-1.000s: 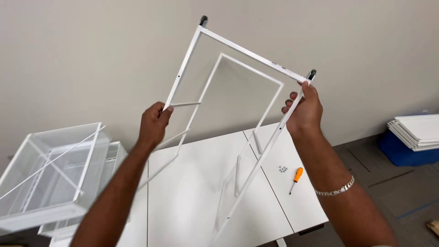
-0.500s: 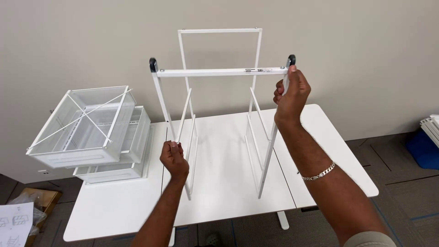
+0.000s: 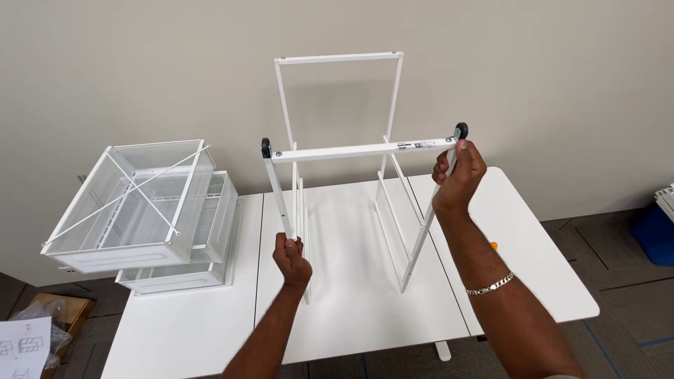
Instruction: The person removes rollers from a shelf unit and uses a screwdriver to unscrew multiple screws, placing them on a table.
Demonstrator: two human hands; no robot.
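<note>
White wire and white tube fill this scene, so take it from the left. At the far left two mesh baskets [image 3: 151,210] sit stacked and a little askew on the table [image 3: 203,330], well apart from your hands. Neither is in the frame, so fitting them looks like work yet to do. Below them, off the table's near left corner, a sheet of paper with drawings [image 3: 24,347] lies on the floor beside a cardboard box.

Your left hand [image 3: 291,258] is closed around the near left upright, low on the post. The frame [image 3: 337,151] stands upright on the middle of the table, resting on its lower ends. Its two side panels are joined by a crossbar at the near top and another at the far top, so I judge the main joining done. The side rails that would carry baskets are in place and carry nothing.

Black casters show at both ends of the near crossbar, pointing up. That suggests the frame stands upside down, with turning it over left to do.

Your right hand [image 3: 458,175] grips the near right upright just under its caster. Behind your right forearm an orange screwdriver [image 3: 494,245] peeks out on the table, near the frame but not touching it.
</note>
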